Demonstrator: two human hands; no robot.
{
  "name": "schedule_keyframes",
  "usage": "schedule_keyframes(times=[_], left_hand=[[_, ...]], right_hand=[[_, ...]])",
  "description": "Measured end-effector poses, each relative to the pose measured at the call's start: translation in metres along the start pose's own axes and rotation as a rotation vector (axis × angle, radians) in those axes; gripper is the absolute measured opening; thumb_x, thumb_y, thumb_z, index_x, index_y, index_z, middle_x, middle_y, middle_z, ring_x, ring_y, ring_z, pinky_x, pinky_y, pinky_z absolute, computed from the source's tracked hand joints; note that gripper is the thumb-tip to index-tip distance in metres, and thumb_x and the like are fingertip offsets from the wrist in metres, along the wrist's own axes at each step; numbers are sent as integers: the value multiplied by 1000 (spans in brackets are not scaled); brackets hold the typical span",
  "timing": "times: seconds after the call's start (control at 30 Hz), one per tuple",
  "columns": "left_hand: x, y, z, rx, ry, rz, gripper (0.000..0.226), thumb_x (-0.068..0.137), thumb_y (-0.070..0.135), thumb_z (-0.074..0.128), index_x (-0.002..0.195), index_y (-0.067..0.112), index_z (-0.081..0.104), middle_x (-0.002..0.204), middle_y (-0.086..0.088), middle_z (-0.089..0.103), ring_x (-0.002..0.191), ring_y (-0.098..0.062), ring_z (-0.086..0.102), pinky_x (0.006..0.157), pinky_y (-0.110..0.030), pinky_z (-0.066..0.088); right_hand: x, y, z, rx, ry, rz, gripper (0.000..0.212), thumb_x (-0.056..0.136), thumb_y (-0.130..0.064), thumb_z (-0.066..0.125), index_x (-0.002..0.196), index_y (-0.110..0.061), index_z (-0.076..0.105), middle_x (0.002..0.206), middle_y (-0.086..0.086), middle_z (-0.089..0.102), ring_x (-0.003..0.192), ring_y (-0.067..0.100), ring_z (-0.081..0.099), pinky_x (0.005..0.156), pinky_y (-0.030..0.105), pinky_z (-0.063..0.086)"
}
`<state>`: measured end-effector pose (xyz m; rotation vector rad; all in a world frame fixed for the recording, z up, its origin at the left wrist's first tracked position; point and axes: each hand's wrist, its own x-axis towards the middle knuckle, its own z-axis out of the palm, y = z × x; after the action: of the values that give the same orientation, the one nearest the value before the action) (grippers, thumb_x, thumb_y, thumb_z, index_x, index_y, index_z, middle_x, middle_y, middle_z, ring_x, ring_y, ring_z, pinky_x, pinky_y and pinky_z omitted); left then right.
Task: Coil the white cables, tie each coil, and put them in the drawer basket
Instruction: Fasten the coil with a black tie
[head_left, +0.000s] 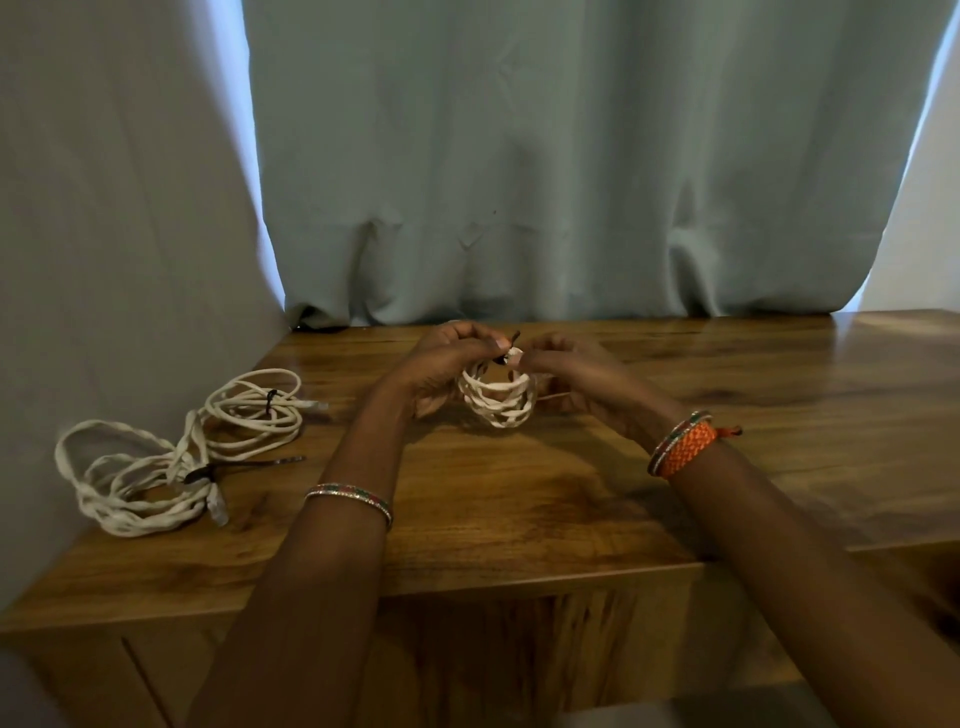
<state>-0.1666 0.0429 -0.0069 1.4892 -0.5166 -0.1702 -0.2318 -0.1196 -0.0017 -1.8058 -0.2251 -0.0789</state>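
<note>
A small white cable coil (497, 402) hangs just above the wooden table top (519, 493), held between both hands. My left hand (441, 364) grips its left side and pinches a short black tie (508, 349) at the coil's top. My right hand (566, 369) pinches the same top from the right. Two larger white cable coils lie at the left: one tied with a black tie (257, 410), farther back, and a flatter one (135, 483) near the front edge with a black tie around it.
A pale curtain (571, 182) hangs behind the table and a grey wall (104, 234) closes the left side. Below the front edge is the wooden cabinet front (493, 649). No basket is in view.
</note>
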Motion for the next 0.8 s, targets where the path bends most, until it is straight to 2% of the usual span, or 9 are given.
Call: schedule_keyframes(times=[0.13, 0.2, 0.27, 0.33, 0.47, 0.53, 0.67, 0.73, 0.8], left_hand=[[0, 3, 6, 3, 8, -44, 4, 89, 11, 59, 91, 11, 63, 85, -5, 66, 72, -14, 62, 65, -26, 51], [0, 10, 4, -22, 102, -34, 10, 91, 15, 56, 99, 12, 62, 87, -3, 65, 72, -12, 60, 58, -21, 49], [-2, 17, -5, 62, 337, 122, 15, 92, 9, 53, 102, 11, 64, 88, 3, 64, 76, -8, 58, 59, -18, 48], [-13, 29, -20, 119, 584, 322, 24, 91, 1, 46, 89, 17, 64, 84, 8, 63, 70, -4, 56, 60, -17, 45], [-57, 60, -59, 187, 721, 571, 34, 85, -5, 39, 73, 18, 60, 77, 2, 64, 54, -3, 51, 54, -19, 46], [-76, 72, -81, 325, 714, 553, 34, 85, -4, 40, 72, 20, 61, 74, 7, 65, 52, -1, 51, 56, -20, 45], [-103, 79, -125, 585, 639, 351, 36, 89, -1, 42, 72, 24, 62, 65, 14, 65, 52, 4, 53, 53, -15, 42], [-112, 74, -142, 703, 631, 290, 35, 90, -2, 43, 74, 22, 62, 73, 9, 64, 53, 5, 53, 53, -15, 41], [-118, 70, -155, 797, 620, 242, 29, 89, -6, 45, 81, 12, 65, 77, 2, 63, 54, 9, 55, 53, -6, 41]], right_hand=[[1, -2, 8, -147, 85, -5, 16, 86, -7, 63, 101, -10, 62, 83, 5, 68, 67, 11, 64, 56, 20, 53], [5, 1, 9, -112, 105, 12, 14, 85, -5, 63, 99, -5, 62, 84, 10, 68, 66, 15, 64, 56, 23, 54], [12, 2, 14, 6, 86, 44, 11, 88, -6, 61, 97, -1, 62, 87, 13, 68, 71, 20, 65, 64, 31, 57], [23, 0, 24, 136, 74, 75, 6, 90, -8, 59, 92, -4, 63, 82, 10, 68, 72, 20, 65, 65, 31, 57], [58, -8, 65, 183, 91, 95, 5, 89, -12, 61, 90, -8, 64, 71, 5, 62, 60, 15, 58, 43, 19, 47], [75, -12, 88, 166, 71, 134, 6, 87, -17, 62, 91, -12, 63, 69, 3, 61, 57, 13, 55, 44, 17, 43], [108, -11, 130, 173, 75, 226, 18, 85, -21, 66, 70, -17, 57, 63, 1, 57, 48, 11, 49, 41, 15, 37], [121, -7, 149, 310, 40, 263, 14, 86, -17, 63, 73, -15, 59, 68, 3, 59, 50, 12, 53, 36, 16, 39], [130, -3, 163, 435, 43, 305, 6, 88, -16, 61, 82, -14, 61, 73, 3, 60, 57, 11, 56, 36, 18, 45]])
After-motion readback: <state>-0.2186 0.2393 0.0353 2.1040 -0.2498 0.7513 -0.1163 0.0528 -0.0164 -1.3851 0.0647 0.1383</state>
